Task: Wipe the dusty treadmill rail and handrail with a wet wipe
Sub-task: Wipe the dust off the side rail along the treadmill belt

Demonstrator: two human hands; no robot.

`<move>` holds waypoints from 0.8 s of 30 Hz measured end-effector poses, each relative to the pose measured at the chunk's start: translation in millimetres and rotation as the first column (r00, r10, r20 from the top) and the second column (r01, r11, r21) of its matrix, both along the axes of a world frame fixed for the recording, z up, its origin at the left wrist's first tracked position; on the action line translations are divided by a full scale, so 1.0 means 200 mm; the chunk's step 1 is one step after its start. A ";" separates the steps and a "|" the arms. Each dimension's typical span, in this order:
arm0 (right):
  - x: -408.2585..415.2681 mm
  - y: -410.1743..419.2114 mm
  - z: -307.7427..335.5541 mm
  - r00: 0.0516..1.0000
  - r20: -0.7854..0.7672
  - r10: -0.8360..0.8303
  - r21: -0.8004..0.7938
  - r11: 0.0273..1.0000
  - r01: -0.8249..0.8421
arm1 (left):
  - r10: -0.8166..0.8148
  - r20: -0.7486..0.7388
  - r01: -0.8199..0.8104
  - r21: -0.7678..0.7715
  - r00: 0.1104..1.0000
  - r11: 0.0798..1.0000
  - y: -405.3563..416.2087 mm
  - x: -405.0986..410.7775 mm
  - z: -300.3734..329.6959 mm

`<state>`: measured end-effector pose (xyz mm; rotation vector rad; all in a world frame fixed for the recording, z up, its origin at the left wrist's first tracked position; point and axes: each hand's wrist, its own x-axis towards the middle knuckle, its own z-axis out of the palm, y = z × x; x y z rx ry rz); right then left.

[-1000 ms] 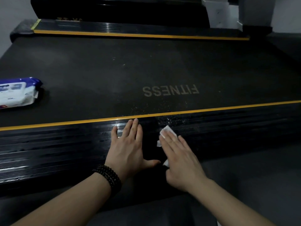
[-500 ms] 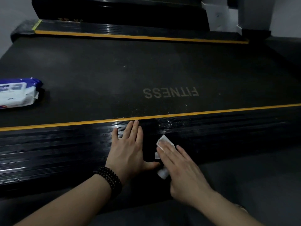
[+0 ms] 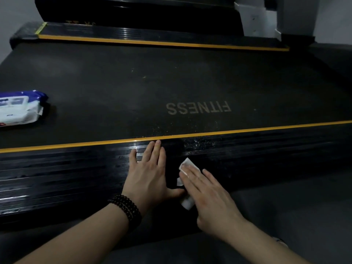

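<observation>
The near treadmill rail (image 3: 66, 174) is a black ribbed strip with a yellow edge line, running across the view. Dust specks show on it to the right of my hands. My left hand (image 3: 150, 174) lies flat on the rail with straight fingers, a dark bead bracelet on its wrist. Just to its right, my right hand (image 3: 207, 195) presses a white wet wipe (image 3: 187, 164) flat against the rail near its front edge. Parts of the wipe stick out beyond the fingertips and under the palm.
A blue and white pack of wet wipes (image 3: 19, 109) lies on the dark belt (image 3: 133, 92) at the left. The belt bears the word FITNESS. The far rail (image 3: 162, 39) with its yellow line runs along the back. Grey floor lies in front.
My right hand has slid the wipe back toward me, from the rail's middle to its front edge. The left hand has stayed in place.
</observation>
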<state>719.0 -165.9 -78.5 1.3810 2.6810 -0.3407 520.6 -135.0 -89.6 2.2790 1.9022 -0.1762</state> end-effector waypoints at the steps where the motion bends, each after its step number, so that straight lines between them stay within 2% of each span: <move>1: 0.00 0.02 0.01 1.000 0.002 -0.023 0.011 1.000 0.023 | 0.000 -0.001 0.000 -0.006 1.000 1.000 0.00 0.00 0.00; 4: -0.09 0.07 0.03 0.997 -0.039 -0.069 0.004 0.998 0.069 | -0.004 -0.005 0.004 -0.024 1.000 1.000 0.00 0.00 0.00; 6: -0.15 0.06 0.02 0.997 -0.072 -0.030 0.011 0.999 0.031 | -0.009 -0.010 0.009 -0.026 1.000 1.000 0.00 0.00 0.01; 10: -0.09 -0.03 -0.02 0.999 -0.031 0.041 -0.021 0.999 -0.042 | -0.006 -0.007 0.006 0.001 1.000 1.000 0.00 0.00 0.01; 14: 0.03 0.01 -0.02 0.995 -0.010 -0.099 0.046 0.994 0.099 | 0.002 0.007 -0.002 0.011 1.000 1.000 0.00 0.00 -0.01; 17: -0.04 0.03 0.02 0.988 -0.039 -0.148 0.024 0.989 0.149 | -0.001 0.007 0.001 0.000 1.000 1.000 0.00 0.00 0.00; 21: -0.02 -0.02 0.01 0.998 -0.038 -0.053 -0.021 0.998 0.052 | 0.000 0.012 -0.001 0.002 1.000 1.000 0.00 0.00 0.01; 24: 0.10 -0.01 -0.02 0.997 0.009 -0.073 0.004 0.997 0.072 | -0.003 -0.004 0.003 -0.005 1.000 1.000 0.00 0.00 0.01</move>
